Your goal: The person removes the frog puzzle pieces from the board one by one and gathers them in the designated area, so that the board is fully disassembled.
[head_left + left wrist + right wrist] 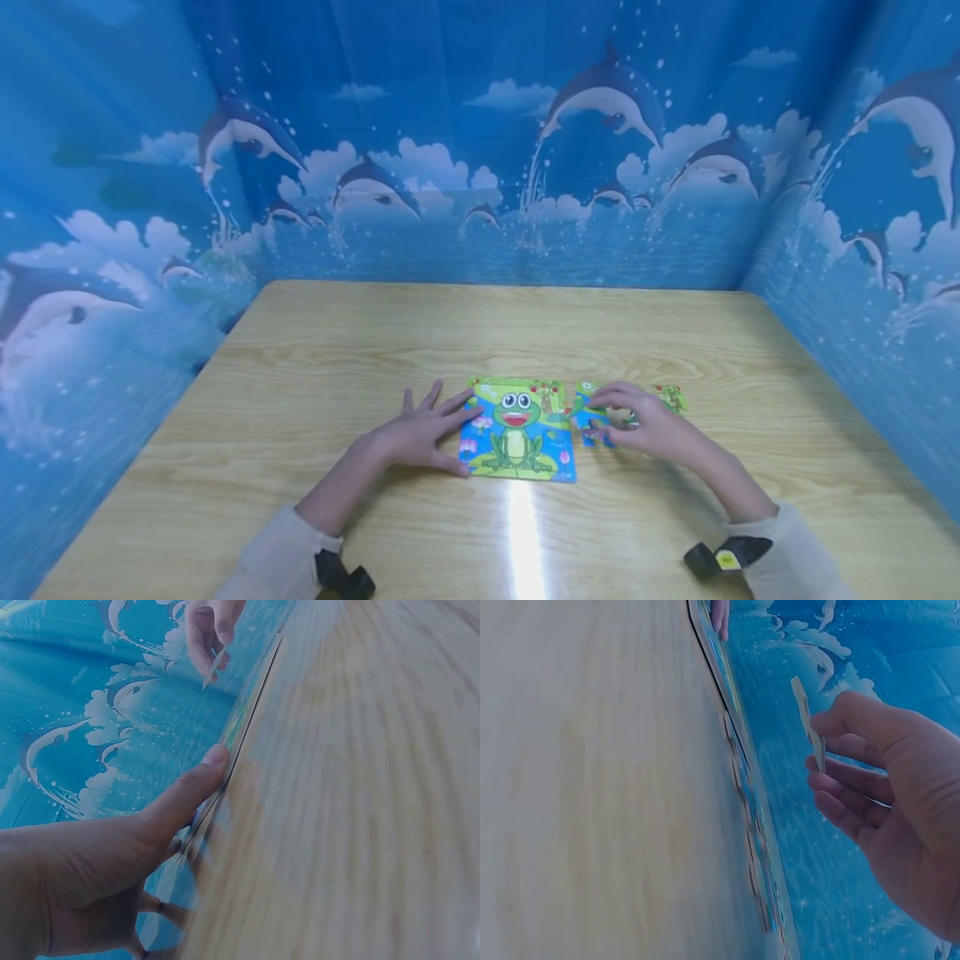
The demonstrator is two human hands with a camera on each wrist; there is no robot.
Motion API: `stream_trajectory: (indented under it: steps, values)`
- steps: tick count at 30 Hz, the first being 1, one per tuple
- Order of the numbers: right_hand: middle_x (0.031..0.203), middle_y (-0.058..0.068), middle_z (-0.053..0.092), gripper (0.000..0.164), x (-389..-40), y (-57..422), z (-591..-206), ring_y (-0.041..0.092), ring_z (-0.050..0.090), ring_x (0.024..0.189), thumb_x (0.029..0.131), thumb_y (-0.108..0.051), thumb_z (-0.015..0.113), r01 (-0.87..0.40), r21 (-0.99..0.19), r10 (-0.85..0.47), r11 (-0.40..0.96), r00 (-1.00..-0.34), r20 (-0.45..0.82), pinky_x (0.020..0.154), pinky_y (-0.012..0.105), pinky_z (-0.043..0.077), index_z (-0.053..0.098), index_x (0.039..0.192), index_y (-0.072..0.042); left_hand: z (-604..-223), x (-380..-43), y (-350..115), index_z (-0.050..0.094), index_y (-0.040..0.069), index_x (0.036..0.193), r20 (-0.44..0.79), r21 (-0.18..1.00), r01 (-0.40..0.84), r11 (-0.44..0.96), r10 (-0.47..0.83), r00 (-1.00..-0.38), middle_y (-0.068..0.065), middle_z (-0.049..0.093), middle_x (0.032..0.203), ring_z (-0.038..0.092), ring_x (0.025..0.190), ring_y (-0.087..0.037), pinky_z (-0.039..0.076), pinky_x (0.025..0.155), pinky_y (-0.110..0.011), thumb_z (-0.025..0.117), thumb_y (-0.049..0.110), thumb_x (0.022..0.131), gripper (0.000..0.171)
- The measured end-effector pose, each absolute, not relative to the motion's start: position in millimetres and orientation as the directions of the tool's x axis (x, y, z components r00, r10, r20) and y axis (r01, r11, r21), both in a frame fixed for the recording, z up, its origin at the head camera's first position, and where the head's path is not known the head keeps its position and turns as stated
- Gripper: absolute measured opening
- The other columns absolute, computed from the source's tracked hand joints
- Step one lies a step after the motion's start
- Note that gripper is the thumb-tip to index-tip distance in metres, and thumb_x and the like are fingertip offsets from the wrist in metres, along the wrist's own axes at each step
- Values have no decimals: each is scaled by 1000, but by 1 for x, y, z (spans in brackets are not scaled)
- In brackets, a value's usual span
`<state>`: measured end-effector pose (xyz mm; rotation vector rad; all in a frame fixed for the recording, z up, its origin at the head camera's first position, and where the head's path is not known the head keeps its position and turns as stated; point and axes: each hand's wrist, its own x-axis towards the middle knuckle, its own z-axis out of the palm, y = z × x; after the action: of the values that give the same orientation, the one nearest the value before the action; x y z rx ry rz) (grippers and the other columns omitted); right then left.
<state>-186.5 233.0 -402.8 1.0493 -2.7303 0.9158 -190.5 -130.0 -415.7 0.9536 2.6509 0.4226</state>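
A square frog picture board (517,467) lies flat on the table. My left hand (420,437) rests at its left side with fingers spread, thumb and fingertips touching the board's edge. In the left wrist view the thumb (191,787) presses along that edge. To the right of the board, my right hand (652,425) pinches a thin jigsaw piece (804,709) between thumb and fingers, raised off the table. Only the piece's pale edge shows clearly in the right wrist view. Other jigsaw pieces (671,397) lie beneath and beyond the right hand, partly hidden by it.
The wood-grain table (360,333) reaches back to a blue curtain (450,225) printed with dolphins, which also runs along both sides. A bright light reflection falls in front of the board. Each wrist carries a black camera strap (731,558).
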Motion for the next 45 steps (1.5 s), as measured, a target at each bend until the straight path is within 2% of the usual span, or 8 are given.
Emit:
stream_trajectory:
  steps: [5,9,16,22,33,45]
  values:
    - [113,9,57,32,-183,247,-402,26,56,96,76,1,66,-633,-505,-574,587,-765,292,68,35,52,65,107,-5,-415,-190,-130,24,28,147,-165,369,571,733,656,-736,1,6,153,-6,133,-40,-10,96,-66,57,67,74,89]
    - [111,8,58,32,-181,256,-402,22,56,92,76,4,66,-642,-483,-566,595,-762,315,65,33,50,64,107,-5,-414,-190,-129,23,28,147,-169,368,568,736,654,-737,1,6,153,-7,133,-40,-10,96,-66,57,67,74,90]
    - [111,7,59,36,-176,271,-402,24,57,95,74,7,68,-630,-460,-537,626,-776,332,76,40,51,65,107,-7,-415,-191,-129,23,28,147,-174,362,570,737,654,-736,1,5,153,-7,133,-40,-9,96,-66,57,68,73,91]
    - [112,10,59,36,-171,285,-402,26,58,95,73,4,70,-599,-449,-496,663,-801,336,77,42,50,65,107,-6,-416,-192,-129,22,28,147,-177,364,568,738,654,-736,2,4,153,-8,133,-40,-10,96,-66,57,68,73,91]
    - [108,7,61,37,-164,307,-408,15,57,92,70,4,72,-596,-408,-457,691,-798,392,79,22,47,65,105,-5,-415,-191,-130,22,29,147,-180,375,556,742,647,-741,2,5,153,-8,133,-39,-12,97,-64,56,69,73,91]
    - [111,13,59,36,-160,329,-417,12,57,90,70,4,72,-527,-443,-400,725,-846,353,77,22,48,65,104,-5,-414,-191,-129,22,29,147,-185,360,561,745,646,-740,1,5,153,-8,133,-40,-11,96,-65,56,69,72,92]
